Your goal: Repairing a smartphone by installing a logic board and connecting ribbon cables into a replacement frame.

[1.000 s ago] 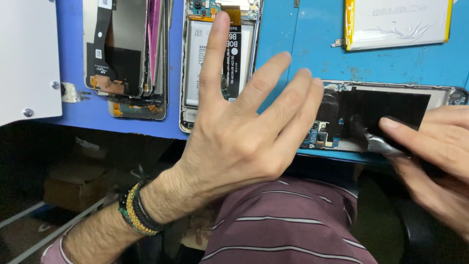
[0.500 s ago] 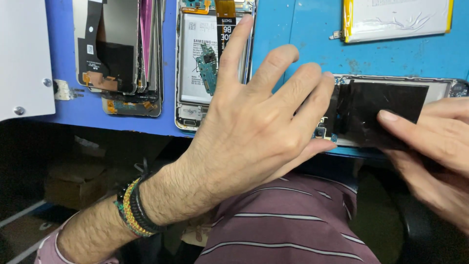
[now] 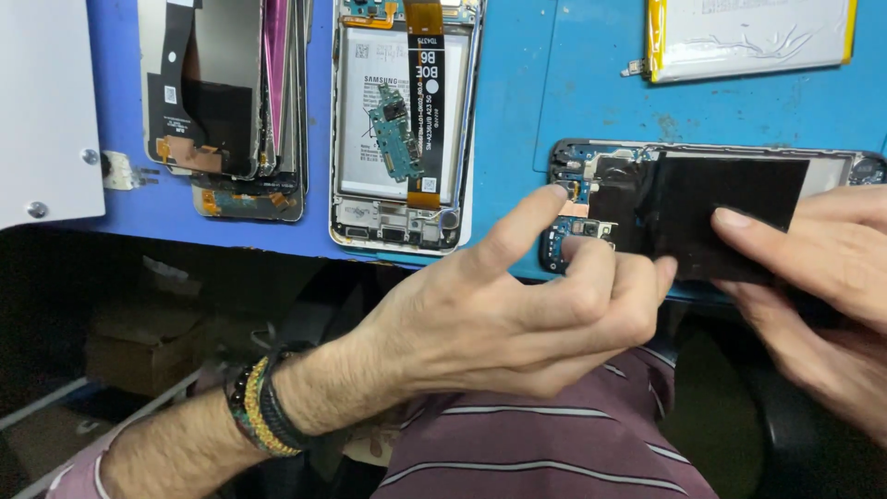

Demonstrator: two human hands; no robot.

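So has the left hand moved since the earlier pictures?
Yes. The left hand has curled and shifted right, off the middle opened phone, onto the right phone's circuit-board end.

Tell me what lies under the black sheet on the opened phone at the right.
The black sheet covers the opened phone; only blue circuit parts show beside it. What lies beneath is hidden.
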